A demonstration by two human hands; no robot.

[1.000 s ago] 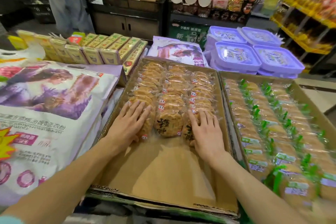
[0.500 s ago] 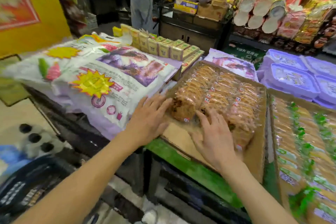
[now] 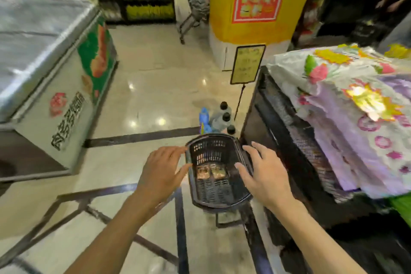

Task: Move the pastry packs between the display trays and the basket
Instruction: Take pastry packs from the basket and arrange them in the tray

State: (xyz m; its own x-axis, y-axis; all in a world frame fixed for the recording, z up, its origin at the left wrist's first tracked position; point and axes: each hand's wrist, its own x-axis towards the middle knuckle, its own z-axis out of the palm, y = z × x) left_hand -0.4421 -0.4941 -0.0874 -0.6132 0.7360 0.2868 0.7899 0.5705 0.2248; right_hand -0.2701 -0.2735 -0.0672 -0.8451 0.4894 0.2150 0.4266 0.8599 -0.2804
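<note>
A black plastic basket (image 3: 201,201) stands on the shop floor below me. Two clear pastry packs (image 3: 210,172) lie on its bottom. My left hand (image 3: 163,171) hovers over the basket's left rim with fingers spread and holds nothing. Over the right rim, my right hand (image 3: 263,170) is likewise spread and bare. The display trays are out of view to the right.
A dark display stand (image 3: 289,140) piled with large detergent bags (image 3: 355,118) borders the basket on the right. Bottles (image 3: 222,118) and a price sign (image 3: 247,64) stand just beyond the basket. A chest freezer (image 3: 51,78) sits at the left, a yellow pillar (image 3: 255,6) behind.
My view has swung left from the pastry tray to the floor. Both hands left the packs in the tray and now hang over the basket.
</note>
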